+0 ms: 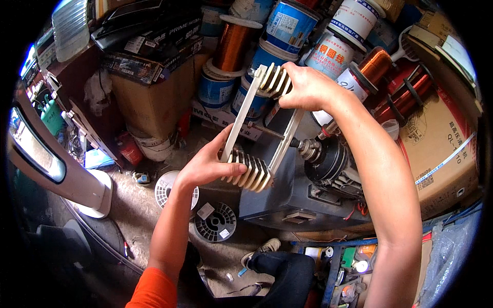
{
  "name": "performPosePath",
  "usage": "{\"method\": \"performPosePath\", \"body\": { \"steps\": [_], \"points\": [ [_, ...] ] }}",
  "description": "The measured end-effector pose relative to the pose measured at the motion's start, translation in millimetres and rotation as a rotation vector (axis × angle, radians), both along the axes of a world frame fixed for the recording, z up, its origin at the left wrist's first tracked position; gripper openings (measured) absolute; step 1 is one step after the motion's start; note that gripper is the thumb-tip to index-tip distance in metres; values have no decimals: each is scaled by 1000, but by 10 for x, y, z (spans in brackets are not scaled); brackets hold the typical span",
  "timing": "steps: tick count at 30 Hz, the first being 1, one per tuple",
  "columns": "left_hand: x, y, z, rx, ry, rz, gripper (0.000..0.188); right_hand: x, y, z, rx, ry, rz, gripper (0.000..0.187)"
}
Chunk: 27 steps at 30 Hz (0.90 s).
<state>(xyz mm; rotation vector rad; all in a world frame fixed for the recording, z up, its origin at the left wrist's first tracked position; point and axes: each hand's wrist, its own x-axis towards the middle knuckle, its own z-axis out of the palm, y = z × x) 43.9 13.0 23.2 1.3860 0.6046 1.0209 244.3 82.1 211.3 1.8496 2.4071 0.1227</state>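
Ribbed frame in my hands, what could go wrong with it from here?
The ribbed frame might knock or catch the metal rod, which shows within its outline; whether they touch, I can't tell. If the left hand or right hand slips, it could drop, perhaps onto the gray machine housing.

Red characters (335, 50) mark a pale drum (324, 62), dark print (456, 135) a carton (434, 159).

Bright light (31, 55) at left; grey floor (137, 208) partly lit.

Pale rectangular frame (243, 112), ribbed blocks both ends, held tilted.
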Motion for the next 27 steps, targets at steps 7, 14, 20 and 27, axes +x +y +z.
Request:
{"method": "performPosePath", "body": {
  "steps": [7, 14, 20, 27],
  "points": [
    [-12, -9, 64, -18, 25, -14, 103, -26, -44, 0, 39, -38, 13, 61],
    [1, -28, 74, -58, 7, -25, 103, -9, -56, -5, 45, -56, -3, 62],
    [-20, -8, 53, -7, 23, 1, 102, -48, -53, 8, 47, -59, -2, 65],
    [4, 6, 0, -32, -1, -30, 101, -6, -27, -26, 42, -37, 16, 64]
  ]
}}
